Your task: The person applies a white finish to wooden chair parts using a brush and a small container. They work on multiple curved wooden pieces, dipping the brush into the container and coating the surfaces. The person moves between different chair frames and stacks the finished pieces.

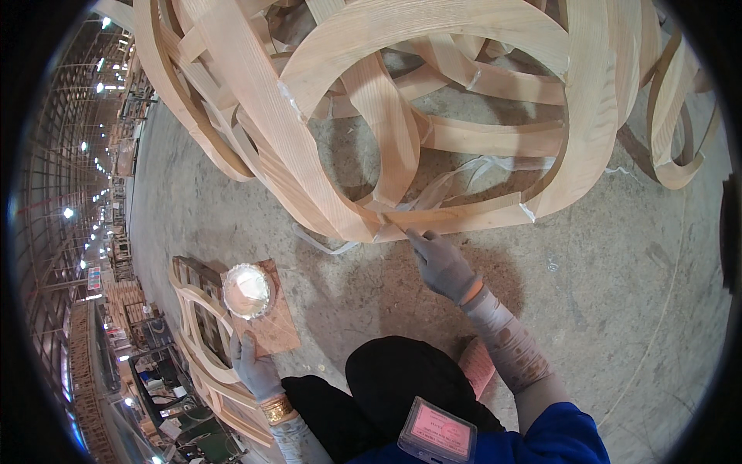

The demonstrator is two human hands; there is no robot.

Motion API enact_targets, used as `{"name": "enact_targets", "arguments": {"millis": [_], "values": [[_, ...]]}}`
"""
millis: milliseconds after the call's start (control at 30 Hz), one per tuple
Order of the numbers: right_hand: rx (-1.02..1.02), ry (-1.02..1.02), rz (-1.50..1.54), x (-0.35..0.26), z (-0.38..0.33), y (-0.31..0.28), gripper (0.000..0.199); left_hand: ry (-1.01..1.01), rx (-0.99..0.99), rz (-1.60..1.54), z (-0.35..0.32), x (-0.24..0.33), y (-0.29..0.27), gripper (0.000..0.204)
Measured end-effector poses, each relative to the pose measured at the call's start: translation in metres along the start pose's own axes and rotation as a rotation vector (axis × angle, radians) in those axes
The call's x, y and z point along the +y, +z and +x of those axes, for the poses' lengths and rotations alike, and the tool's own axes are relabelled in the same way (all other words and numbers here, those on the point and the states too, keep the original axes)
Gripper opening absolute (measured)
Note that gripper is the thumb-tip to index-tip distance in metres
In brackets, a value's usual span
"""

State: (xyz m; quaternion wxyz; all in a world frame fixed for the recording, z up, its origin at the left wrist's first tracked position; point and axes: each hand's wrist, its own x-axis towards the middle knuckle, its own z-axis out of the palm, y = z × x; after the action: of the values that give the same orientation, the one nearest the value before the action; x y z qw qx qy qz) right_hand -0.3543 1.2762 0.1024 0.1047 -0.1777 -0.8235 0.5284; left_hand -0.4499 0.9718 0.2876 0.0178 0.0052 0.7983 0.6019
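Gloved right hand (440, 265) reaches forward to the pile of curved wooden frames (386, 100), grey-gloved fingers (416, 238) pinched closed on a thin tool whose tip meets a joint on the lowest rail (464, 218); tool itself too small to identify, maybe a small brush or stick. Left hand (253, 365), also in a grey glove, with gold bangles (277, 408) at the wrist, grips the near edge of a square brown board (272, 321), fingers closed under it. On that board sits a shallow round dish (247, 291) with pale, glossy contents, likely glue or filler, cannot tell which. Dish and board are held low at the person's left, well apart from the rail being touched. Frames are unfinished light wood, bent loops and rails stacked in a tangle on the concrete floor (618, 294), with whitish smears and strands at several joints. More carved frames (205, 340) lie flat under and beside the board at lower left. Patterned sleeve (514, 348) covers the right forearm; blue top, pink badge (437, 429) at bottom edge. Long workshop hall with ceiling lights runs off at far left.
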Motion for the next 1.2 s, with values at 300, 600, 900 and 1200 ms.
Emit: {"name": "enact_targets", "arguments": {"millis": [300,600,900,1200], "values": [[-0.027,0.108,0.115,-0.02,-0.033,0.008,0.039,0.027,-0.01,-0.01,0.001,0.001,0.005,0.031],[-0.023,0.124,0.07,-0.029,-0.05,0.003,0.043,-0.032,-0.005,-0.163,-0.001,0.002,0.01,0.032],[-0.353,0.354,0.654,-0.039,-0.061,-0.01,0.036,-0.046,-0.069,-0.144,-0.007,-0.014,0.011,0.034],[-0.317,-0.317,-0.073,-0.095,-0.074,-0.084,0.043,0.08,-0.191,0.203,-0.013,-0.008,0.04,0.03]]}}
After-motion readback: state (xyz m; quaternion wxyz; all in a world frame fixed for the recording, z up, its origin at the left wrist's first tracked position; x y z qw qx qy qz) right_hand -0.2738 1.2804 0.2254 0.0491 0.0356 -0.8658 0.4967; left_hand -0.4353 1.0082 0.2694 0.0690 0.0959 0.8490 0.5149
